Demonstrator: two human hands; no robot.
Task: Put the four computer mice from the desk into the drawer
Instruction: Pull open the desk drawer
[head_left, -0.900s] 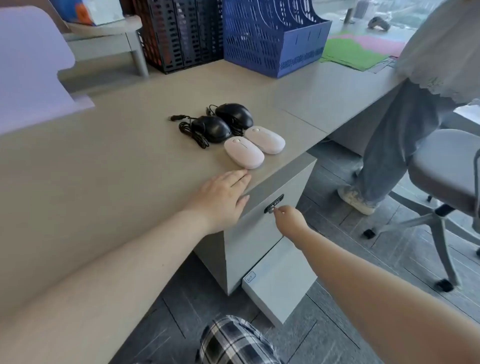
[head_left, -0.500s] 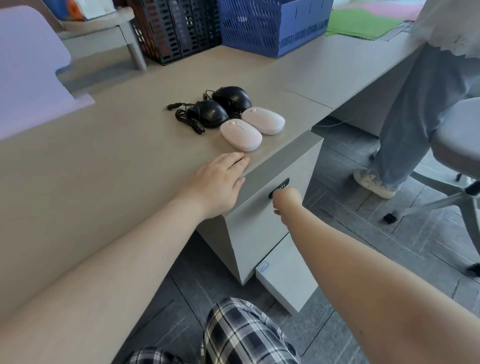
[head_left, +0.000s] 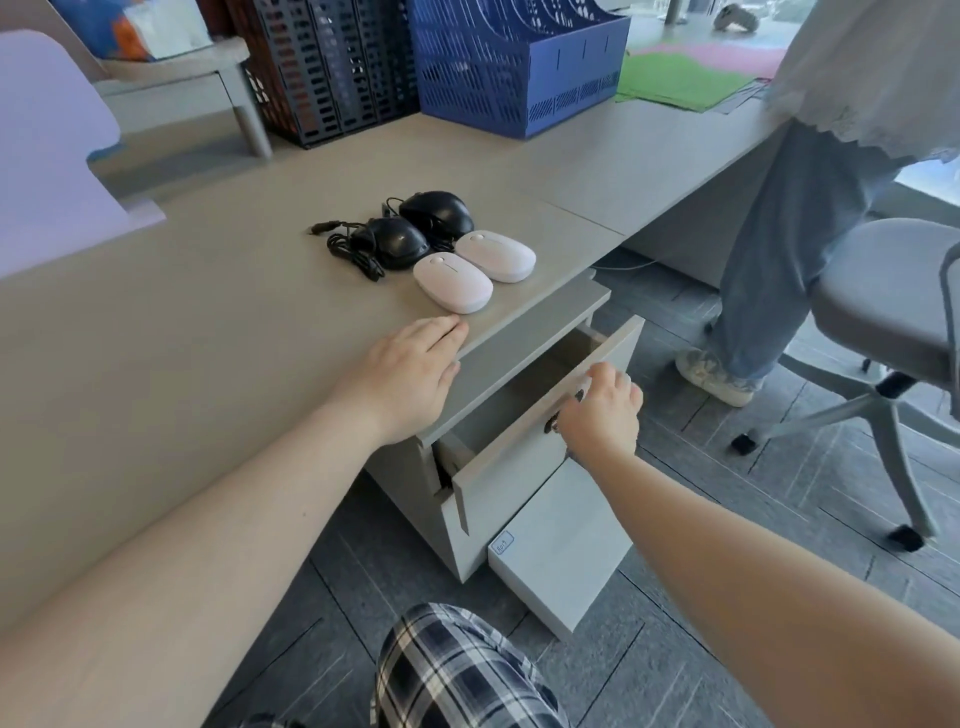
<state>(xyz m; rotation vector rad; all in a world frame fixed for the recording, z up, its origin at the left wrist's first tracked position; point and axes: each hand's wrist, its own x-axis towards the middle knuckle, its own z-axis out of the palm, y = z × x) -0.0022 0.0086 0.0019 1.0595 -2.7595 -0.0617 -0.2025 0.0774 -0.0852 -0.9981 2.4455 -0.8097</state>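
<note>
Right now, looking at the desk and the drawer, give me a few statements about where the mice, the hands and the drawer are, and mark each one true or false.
1. All four mice sit on the desk. True: two black wired mice behind two white mice.
2. The drawer is fully shut. False: it is pulled partly open.
3. The right hand is at the drawer front. True.
4. The left hand holds a white mouse. False: it lies flat on the desk edge, apart from the mice.
5. A mouse already lies in the drawer. False: none shows in the visible part.
</note>
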